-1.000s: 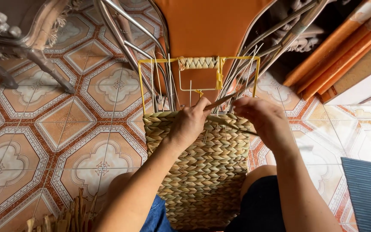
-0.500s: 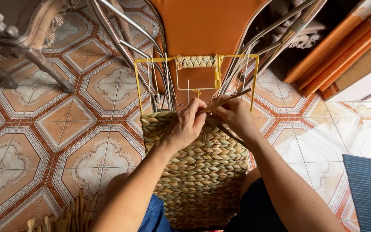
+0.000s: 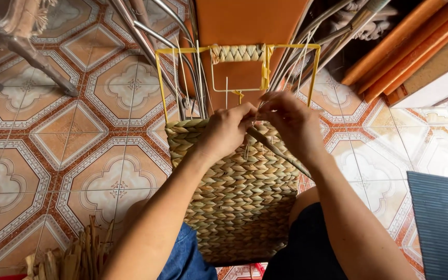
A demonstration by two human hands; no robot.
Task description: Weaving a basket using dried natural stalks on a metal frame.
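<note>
Now closer together than half a second back: left hand and right hand met at the top edge of the woven panel, fingertips almost touching. Right hand drawn in from the right side of the frame, where seen a second ago. Both pinched on one long dry strand, running slantwise down to the right across the weave. Judged as a strand being pulled snug into the topmost row; exact grip under the fingers not visible.

Panel resting on the lap, stretched over a yellow wire frame, upper part of the frame not yet covered. Short braided strip already wrapped on the top bar.

Count:
- woven panel: one
- wire frame: one, with a smaller inner loop
- thin upright spokes standing above the weave: several, exact number unclear
- bundle of dried strands on the tiled floor at lower left: one
- orange board behind the frame: one
- grey ribbed mat at right: one
</note>
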